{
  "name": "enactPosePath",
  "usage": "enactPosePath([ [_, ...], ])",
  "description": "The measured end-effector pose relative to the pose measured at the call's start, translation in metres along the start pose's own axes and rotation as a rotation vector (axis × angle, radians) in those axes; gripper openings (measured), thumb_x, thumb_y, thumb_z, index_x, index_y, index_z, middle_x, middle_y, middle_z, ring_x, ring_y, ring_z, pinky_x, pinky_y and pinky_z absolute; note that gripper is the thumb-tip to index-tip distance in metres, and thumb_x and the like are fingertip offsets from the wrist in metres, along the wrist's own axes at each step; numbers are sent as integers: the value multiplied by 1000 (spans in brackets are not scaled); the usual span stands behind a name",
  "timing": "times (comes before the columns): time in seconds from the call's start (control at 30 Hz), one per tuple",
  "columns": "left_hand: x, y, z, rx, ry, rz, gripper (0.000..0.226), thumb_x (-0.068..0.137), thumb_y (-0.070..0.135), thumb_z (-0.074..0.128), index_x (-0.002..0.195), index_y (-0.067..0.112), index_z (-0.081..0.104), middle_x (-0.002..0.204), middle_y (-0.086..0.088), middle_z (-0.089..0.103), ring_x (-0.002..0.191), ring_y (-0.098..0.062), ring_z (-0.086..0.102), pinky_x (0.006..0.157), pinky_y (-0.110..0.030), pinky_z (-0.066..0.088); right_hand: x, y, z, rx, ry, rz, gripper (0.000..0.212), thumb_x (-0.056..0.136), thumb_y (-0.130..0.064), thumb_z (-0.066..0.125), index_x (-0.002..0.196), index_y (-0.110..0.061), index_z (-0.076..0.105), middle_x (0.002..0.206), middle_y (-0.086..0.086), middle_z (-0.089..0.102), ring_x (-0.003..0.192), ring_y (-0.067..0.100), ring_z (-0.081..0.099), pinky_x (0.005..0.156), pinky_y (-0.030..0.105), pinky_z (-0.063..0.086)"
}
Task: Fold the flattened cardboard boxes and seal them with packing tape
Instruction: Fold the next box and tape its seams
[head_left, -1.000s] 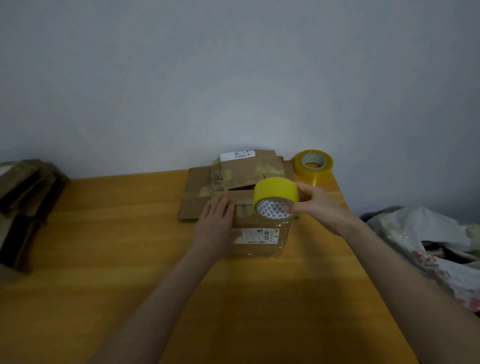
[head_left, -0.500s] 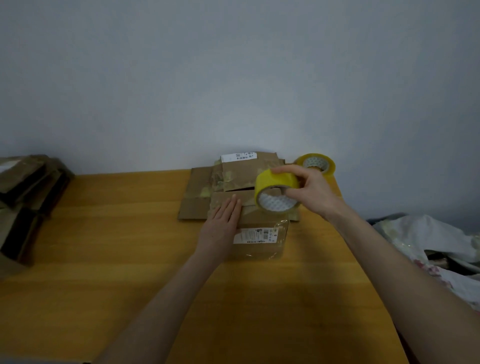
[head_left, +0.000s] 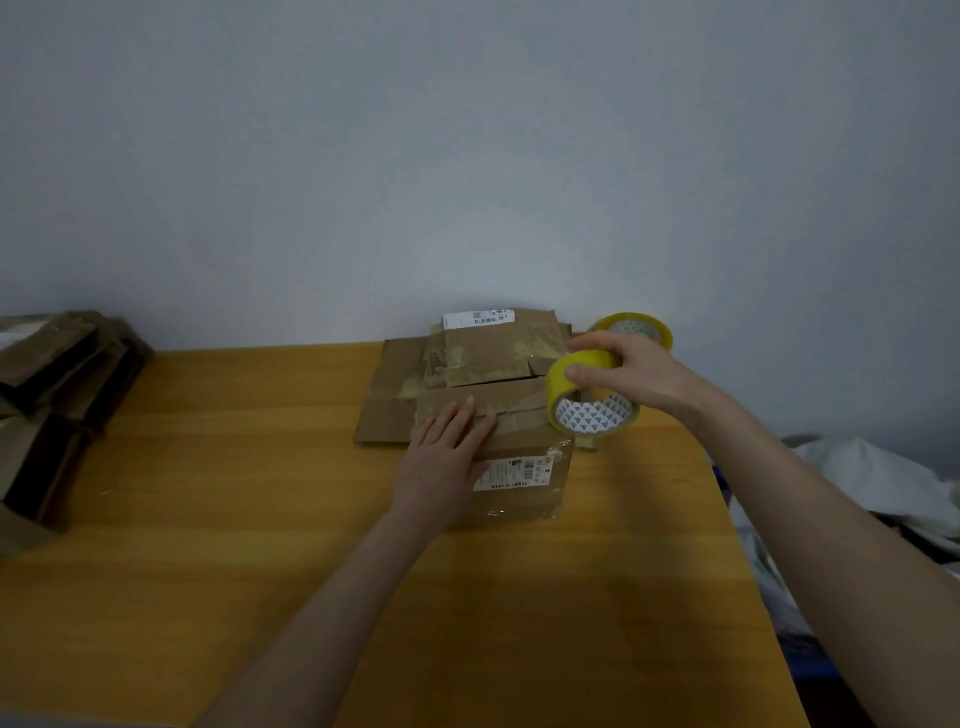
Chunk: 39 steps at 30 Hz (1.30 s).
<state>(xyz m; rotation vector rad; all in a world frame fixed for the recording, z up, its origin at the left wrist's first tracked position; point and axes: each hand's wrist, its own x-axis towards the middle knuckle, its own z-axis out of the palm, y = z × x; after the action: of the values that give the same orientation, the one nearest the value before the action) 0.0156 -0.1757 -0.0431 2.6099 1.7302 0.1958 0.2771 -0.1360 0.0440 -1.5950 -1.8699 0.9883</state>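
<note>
On box (head_left: 524, 442): white barcode label (head_left: 511, 474), text unreadable.

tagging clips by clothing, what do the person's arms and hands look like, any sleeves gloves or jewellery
There is no glove on the left hand or the right hand, and no ring, watch or bracelet shows. The left forearm and right forearm are uncovered to the frame edge, with no sleeve in view. The light is dim, so a thin ring could go unseen.
</note>
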Motion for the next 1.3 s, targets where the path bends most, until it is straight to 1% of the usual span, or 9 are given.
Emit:
enactPosePath([
  [0.13, -1, -6, 9, 7, 44, 49, 61, 89, 23, 64, 145, 23, 38, 151, -11, 35, 136, -33, 38, 110, -43, 19, 7, -2, -1, 32, -5, 109, 30, 81, -40, 73, 97, -15, 69, 89, -2, 68, 82, 12, 65, 72, 28, 54],
  [0.33, -1, -8, 11, 1, 39, 47, 62, 97, 20, 53, 149, 29, 21, 158, -5, 17, 145, -25, 19, 114, -35, 3, 16, 4, -14, -169, 130, 170, 25, 79, -39, 76, 81, -19, 60, 80, -6, 56, 83, 17, 56, 55, 22, 37],
  [0.47, -1, -11, 16, 44, 122, 99, 64, 80, 20, 74, 138, 20, 48, 142, -13, 48, 126, -33, 51, 103, -48, 30, 19, 28, 0, -118, 103, 311, 37, 77, -44, 75, 96, -13, 67, 104, 8, 67, 98, 24, 61, 76, 32, 49],
  [0.6, -8, -8, 12, -148, 143, -45, 47, 93, 46, 36, 136, 32, 49, 152, -13, 30, 142, -35, 26, 114, -49, 13, 17, 38, 17, -41, 91, 394, 67, 76, -45, 77, 125, -2, 60, 126, 14, 61, 112, 28, 57, 86, 36, 47],
  [0.7, -6, 0, 6, -492, 164, -282, 29, 95, 38, 51, 121, 33, 64, 157, -14, 17, 146, -32, 8, 118, -51, 13, 15, 33, 27, -20, 56, 411, 77, 75, -45, 78, 134, -2, 51, 136, 14, 54, 122, 30, 51, 94, 38, 45],
  [0.83, 4, -7, -4, -660, 219, -322, 16, 89, 26, 64, 104, 24, 71, 153, -9, 32, 142, -26, 27, 111, -52, 32, 9, 25, 32, -18, -39, 407, 76, 77, -41, 78, 133, 1, 51, 138, 15, 52, 124, 30, 50, 93, 35, 43],
  [0.93, 13, -10, -9, -495, 146, -255, 40, 92, 39, 58, 129, 25, 57, 154, -6, 31, 143, -24, 24, 113, -51, 28, 4, 24, 37, 3, -51, 412, 77, 77, -42, 78, 134, 2, 50, 138, 15, 53, 123, 29, 51, 94, 35, 43],
  [1.1, 19, 49, 0, 52, -146, -165, 72, 96, 57, 2, 151, 11, -6, 158, -6, -14, 146, -23, -14, 119, -43, -7, -5, 22, 43, -27, 11, 418, 70, 78, -42, 77, 126, 5, 56, 128, 18, 59, 115, 30, 57, 93, 38, 47],
  [1.3, 20, 72, 13, 109, -126, 131, 84, 82, 62, -5, 152, 15, 1, 160, -9, -5, 148, -25, -3, 117, -44, -6, -12, 29, 43, -32, 61, 439, 62, 79, -42, 76, 115, 6, 62, 118, 17, 65, 103, 29, 61, 91, 41, 50],
])
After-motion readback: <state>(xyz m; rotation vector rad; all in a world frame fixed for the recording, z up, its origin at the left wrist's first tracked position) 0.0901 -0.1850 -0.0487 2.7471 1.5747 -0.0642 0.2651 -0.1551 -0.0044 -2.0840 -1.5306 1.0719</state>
